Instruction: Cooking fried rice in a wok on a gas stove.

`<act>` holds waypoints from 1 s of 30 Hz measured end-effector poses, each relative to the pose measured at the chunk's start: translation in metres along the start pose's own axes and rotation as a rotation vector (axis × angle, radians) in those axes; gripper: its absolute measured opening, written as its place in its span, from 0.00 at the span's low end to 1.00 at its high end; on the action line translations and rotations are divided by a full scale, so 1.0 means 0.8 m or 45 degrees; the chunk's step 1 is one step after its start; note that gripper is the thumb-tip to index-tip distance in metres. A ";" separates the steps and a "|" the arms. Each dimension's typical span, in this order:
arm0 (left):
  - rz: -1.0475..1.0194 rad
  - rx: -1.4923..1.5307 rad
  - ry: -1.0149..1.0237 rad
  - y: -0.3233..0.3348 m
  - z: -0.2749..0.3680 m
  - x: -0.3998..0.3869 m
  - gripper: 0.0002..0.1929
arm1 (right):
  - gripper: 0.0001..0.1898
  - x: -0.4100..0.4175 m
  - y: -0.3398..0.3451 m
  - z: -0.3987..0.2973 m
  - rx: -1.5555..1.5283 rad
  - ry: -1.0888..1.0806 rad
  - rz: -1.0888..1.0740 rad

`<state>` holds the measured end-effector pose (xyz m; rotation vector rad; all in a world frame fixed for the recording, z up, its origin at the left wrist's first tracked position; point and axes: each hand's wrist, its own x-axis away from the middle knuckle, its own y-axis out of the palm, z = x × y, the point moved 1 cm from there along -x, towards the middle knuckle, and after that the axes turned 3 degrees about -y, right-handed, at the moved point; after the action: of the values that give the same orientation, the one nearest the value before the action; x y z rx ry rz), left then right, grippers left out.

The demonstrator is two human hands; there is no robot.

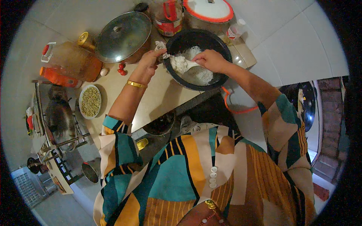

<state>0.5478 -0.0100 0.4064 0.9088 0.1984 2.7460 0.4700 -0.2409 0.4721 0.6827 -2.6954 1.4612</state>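
Note:
A black round pot (201,34) stands on the counter in front of me, with cooked white rice (204,77) inside. My right hand (210,60) grips a white rice paddle (193,64) over the pot. A heaped clump of rice (178,64) lies on the paddle's blade, close to the pot's left wall. At the left rim, my left hand (150,60) pinches a crumpled whitish cloth (160,46) against the pot. Part of the cloth is covered by the fingers.
Left of the pot stands a large pan with a glass lid (124,36). Small red tomatoes (122,69), an egg (103,71) and a bowl of green peas or beans (90,101) sit nearby. Behind are a red-handled jar (169,21) and a red-rimmed lidded pot (209,10). A dish rack (60,118) is at left.

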 end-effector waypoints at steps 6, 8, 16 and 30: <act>0.045 -0.084 -0.047 -0.016 0.003 0.013 0.12 | 0.09 0.005 -0.021 0.013 -0.075 -0.145 0.248; 0.128 -0.069 -0.081 -0.010 0.007 0.021 0.11 | 0.10 0.013 -0.031 0.018 -0.102 -0.065 0.202; 0.279 -0.152 0.055 -0.019 0.001 0.033 0.12 | 0.10 0.029 -0.016 0.020 -0.183 0.040 0.329; -0.043 0.944 0.307 -0.012 0.002 0.145 0.12 | 0.10 0.040 -0.026 0.029 -0.590 -0.002 0.487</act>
<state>0.4600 0.0309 0.4715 0.6883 1.3201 2.7510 0.4534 -0.2810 0.4821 0.1496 -3.1142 0.7996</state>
